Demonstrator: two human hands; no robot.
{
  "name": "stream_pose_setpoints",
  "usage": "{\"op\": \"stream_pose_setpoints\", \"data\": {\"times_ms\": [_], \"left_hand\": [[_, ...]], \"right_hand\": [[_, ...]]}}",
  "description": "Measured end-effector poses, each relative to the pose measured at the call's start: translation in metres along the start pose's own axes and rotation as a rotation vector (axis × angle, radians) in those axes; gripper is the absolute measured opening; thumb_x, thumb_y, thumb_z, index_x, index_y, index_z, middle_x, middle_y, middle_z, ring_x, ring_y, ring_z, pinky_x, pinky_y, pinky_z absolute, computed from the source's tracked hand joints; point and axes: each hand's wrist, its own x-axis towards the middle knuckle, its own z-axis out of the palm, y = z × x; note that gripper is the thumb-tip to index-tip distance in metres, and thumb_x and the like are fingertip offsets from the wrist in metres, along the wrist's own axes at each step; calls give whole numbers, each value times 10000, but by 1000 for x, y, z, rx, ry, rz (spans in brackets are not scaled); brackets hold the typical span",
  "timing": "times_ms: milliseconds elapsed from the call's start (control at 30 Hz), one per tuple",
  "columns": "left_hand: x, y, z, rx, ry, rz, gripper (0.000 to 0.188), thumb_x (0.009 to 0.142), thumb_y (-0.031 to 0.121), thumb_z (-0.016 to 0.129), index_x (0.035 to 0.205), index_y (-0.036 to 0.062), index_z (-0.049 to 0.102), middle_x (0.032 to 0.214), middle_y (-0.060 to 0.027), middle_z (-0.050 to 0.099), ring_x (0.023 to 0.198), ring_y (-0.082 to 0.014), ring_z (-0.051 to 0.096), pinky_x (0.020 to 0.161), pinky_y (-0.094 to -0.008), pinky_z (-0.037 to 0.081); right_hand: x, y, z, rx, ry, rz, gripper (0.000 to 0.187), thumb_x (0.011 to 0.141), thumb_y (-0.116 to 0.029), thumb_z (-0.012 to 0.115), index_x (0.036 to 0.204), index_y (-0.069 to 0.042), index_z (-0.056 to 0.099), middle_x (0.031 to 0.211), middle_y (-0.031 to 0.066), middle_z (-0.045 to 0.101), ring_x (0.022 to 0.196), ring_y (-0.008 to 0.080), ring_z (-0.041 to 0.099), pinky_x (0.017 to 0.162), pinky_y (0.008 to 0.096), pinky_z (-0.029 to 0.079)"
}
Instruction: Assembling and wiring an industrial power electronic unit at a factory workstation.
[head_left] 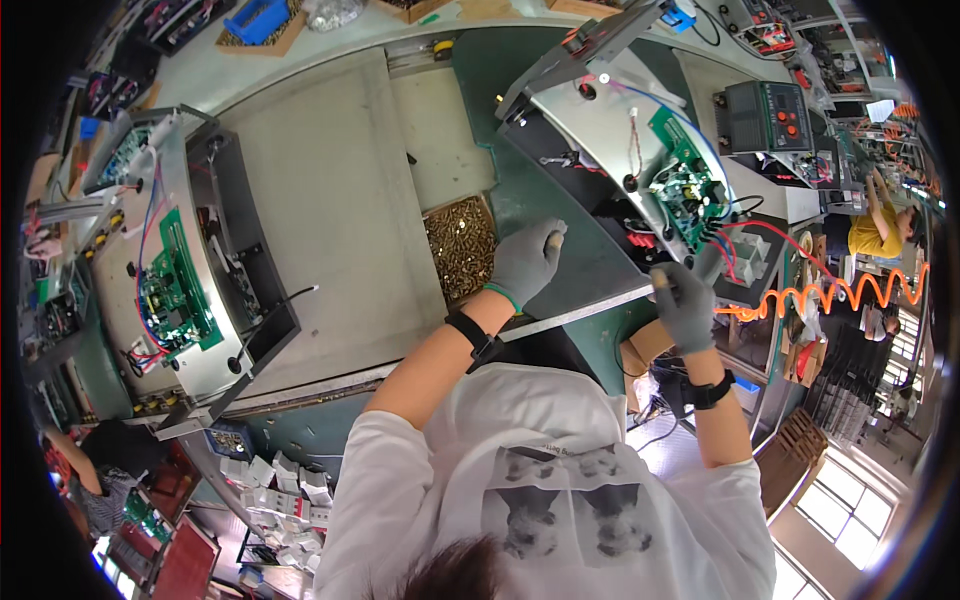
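Observation:
My left hand (526, 264), in a grey glove, is held over the dark green mat (535, 180), just right of a heap of small brass-coloured screws (460, 245). Its fingers are curled in with the thumb against them; whatever they hold is hidden. An open metal housing (570, 112) carrying a green circuit board (690, 188) stands tilted at the right of the bench. By its near corner my right hand (687, 308), also gloved, has curled fingers close to red and dark wires (745, 225). Anything inside that grip is too small to make out.
A similar housing with a circuit board (180, 290) stands at the left. A black control box with a display (768, 117) sits at the right, beyond an orange coiled hose (840, 290). White boxy parts (275, 500) are piled at lower left. Other people are at both sides.

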Motion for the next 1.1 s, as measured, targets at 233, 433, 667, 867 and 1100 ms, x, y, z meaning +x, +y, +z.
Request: {"op": "stream_pose_setpoints", "data": {"times_ms": [233, 433, 667, 867, 1100], "left_hand": [[-71, -53, 18, 29, -223, -173, 136, 867, 191, 570, 952, 98, 621, 889, -98, 676, 810, -312, 647, 699, -386, 518], [-92, -64, 20, -82, -149, -186, 131, 869, 193, 571, 922, 84, 619, 894, -101, 671, 814, -310, 640, 698, -393, 507], [-89, -62, 23, -7, -168, -182, 112, 869, 172, 556, 887, 78, 614, 886, -99, 663, 811, -317, 630, 698, -403, 499], [-77, -44, 21, -18, -184, -78, 121, 869, 167, 552, 901, 70, 618, 899, -108, 661, 809, -323, 627, 701, -407, 499], [-28, 22, 53, -296, -312, -90, 248, 904, 208, 560, 1103, 78, 628, 960, -141, 662, 820, -272, 639, 737, -339, 506]], "right_hand": [[-32, 87, 102, 170, -9, 389, 298, 848, -270, 626, 1037, -40, 634, 825, 138, 675, 682, 212, 657, 633, 343, 510], [-14, 73, 123, 24, 425, 366, 456, 884, -292, 593, 1258, -39, 526, 828, 106, 682, 638, 179, 655, 606, 326, 518], [23, 39, 103, -79, 180, 674, 379, 912, -367, 511, 1139, -76, 597, 745, 117, 684, 668, 253, 682, 639, 371, 527], [13, 28, 83, -194, 71, 629, 376, 797, -377, 525, 890, -53, 692, 837, 206, 669, 823, 388, 643, 757, 440, 491], [3, 45, 79, 290, -76, 637, 325, 816, -268, 607, 940, 26, 672, 694, 118, 608, 669, 196, 565, 642, 328, 440]]}}
